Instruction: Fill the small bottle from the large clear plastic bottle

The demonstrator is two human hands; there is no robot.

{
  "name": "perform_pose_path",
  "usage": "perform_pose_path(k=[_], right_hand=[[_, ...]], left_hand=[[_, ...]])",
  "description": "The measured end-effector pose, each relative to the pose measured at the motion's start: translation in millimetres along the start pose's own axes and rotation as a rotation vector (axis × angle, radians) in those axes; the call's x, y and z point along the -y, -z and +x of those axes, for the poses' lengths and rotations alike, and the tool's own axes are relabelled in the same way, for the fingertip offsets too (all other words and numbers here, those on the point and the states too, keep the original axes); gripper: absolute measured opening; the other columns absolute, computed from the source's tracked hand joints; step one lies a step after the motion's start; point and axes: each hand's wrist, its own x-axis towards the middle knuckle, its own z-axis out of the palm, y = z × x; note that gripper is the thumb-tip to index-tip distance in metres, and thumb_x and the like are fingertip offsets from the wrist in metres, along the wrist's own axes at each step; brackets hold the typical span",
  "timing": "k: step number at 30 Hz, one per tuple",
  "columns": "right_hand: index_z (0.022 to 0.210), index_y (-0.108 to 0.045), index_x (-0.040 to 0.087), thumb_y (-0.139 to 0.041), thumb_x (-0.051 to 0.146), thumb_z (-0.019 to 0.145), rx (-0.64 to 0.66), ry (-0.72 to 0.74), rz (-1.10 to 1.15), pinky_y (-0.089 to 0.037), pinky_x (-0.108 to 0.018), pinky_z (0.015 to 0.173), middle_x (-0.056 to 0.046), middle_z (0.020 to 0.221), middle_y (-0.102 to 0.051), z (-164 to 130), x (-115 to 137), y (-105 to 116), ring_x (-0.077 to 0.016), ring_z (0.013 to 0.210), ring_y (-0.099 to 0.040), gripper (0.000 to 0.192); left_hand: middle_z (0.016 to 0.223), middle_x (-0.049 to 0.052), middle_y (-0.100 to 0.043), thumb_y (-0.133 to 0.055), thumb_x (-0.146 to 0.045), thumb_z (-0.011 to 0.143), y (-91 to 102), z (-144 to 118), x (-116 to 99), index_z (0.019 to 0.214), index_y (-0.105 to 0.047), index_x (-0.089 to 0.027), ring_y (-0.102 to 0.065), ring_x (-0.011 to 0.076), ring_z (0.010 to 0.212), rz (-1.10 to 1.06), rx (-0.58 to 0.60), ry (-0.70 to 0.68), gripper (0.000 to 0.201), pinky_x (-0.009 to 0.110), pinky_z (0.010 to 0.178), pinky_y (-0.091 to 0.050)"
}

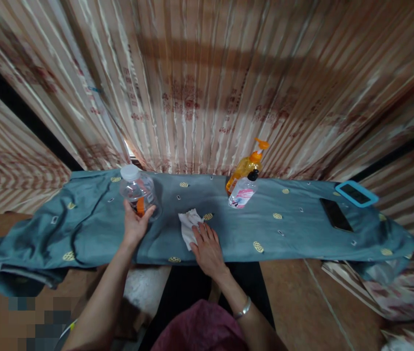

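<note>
A clear plastic jar (141,195) with a white lid and an orange label stands on the left part of the cloth-covered table. My left hand (136,223) grips its lower side, thumb on the right. In the middle lies a crumpled white wipe (189,229), perhaps paper or thin cloth. My right hand (208,248) rests flat over its right edge, fingers stretched out. Beyond that hand, to the right, stand an amber pump bottle (242,170) and, in front of it, a clear bottle (242,193) with a black cap and a pink-and-white label.
A blue-green cloth (276,239) with yellow pineapple prints covers the narrow table. Toward its right end lie a black phone (336,214) and a light-blue framed device (356,193). A pleated patterned curtain (207,87) hangs right behind the table.
</note>
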Motion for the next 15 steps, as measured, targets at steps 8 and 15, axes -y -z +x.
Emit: perform_pose_path(k=[8,15], right_hand=[[0.154,-0.038,0.018,-0.061,0.033,0.100,-0.037,0.071,-0.184,-0.042,-0.057,0.114,-0.018,0.157,-0.044,-17,-14,7,-0.0344,0.143,-0.044,0.060],[0.153,-0.038,0.022,-0.058,0.037,0.102,-0.347,-0.179,-0.370,-0.046,-0.060,0.109,-0.015,0.154,-0.046,-70,-125,82,-0.0351,0.138,-0.049,0.057]], left_hand=[[0.116,0.013,-0.068,-0.076,-0.056,0.069,6.4,-6,-21,0.128,-0.043,-0.020,-0.070,0.0323,0.103,0.101,0.032,0.152,0.077,0.050,0.099,-0.055],[0.103,0.008,-0.067,-0.079,-0.058,0.058,2.6,-12,-6,0.114,-0.043,-0.022,-0.070,0.0333,0.094,0.239,0.055,0.204,0.076,0.050,0.090,-0.059]])
